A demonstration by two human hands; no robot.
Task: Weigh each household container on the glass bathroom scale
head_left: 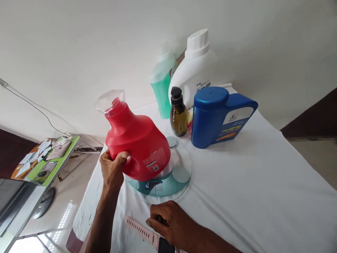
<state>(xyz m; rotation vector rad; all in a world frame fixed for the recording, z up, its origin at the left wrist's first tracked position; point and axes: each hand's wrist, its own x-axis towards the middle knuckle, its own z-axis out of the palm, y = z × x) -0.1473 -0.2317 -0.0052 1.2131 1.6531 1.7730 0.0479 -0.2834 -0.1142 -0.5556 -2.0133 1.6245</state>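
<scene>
My left hand (113, 170) is wrapped round the handle of a large red detergent bottle (138, 140) with a clear cap. The bottle leans left over a round glass scale (181, 188); whether its base touches the glass I cannot tell. A small display glows on the scale's teal part, partly in the bottle's shadow. My right hand (171, 221) is curled in a loose fist in front of the scale, with nothing visible in it. Just below it lies a smartwatch (164, 244) with a pink strap, partly covered by the hand.
Behind the scale stand a dark pump bottle (179, 117), a blue container with a handle (210, 117), a white jug (193, 70) and a green liquid bottle (163, 88). A white cloth (250, 186) covers the table. A green-edged desk (61, 154) is at the left.
</scene>
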